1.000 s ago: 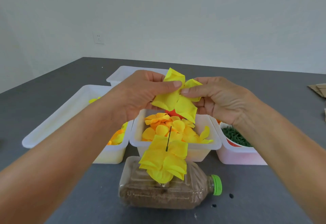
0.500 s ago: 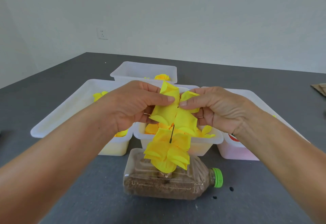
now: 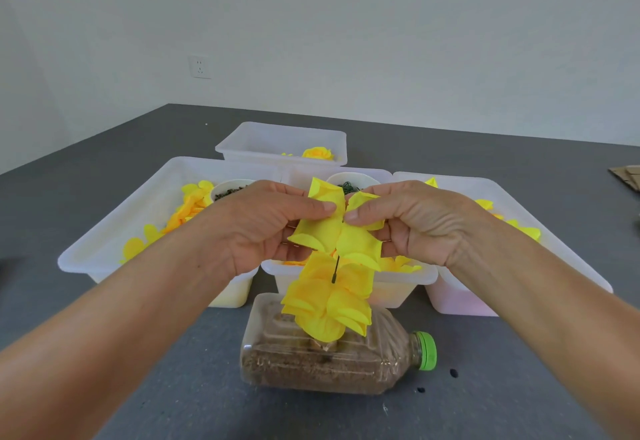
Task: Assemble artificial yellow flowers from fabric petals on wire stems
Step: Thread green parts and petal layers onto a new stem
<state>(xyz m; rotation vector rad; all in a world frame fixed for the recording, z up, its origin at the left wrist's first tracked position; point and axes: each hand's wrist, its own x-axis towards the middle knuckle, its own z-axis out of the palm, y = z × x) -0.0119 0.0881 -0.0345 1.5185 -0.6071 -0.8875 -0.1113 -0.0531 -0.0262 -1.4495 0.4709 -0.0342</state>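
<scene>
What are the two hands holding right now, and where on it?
Both pinch one yellow petal piece near its centre: left hand on its left side, right hand on its right.

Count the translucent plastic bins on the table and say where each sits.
4. One far bin at the back; one large bin on the left; one middle bin behind the bottle; one bin on the right. Hands may hide others.

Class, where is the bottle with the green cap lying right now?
In the head view, the bottle lies on its side on the grey table, front and centre, cap pointing right, just before the white bins.
</scene>
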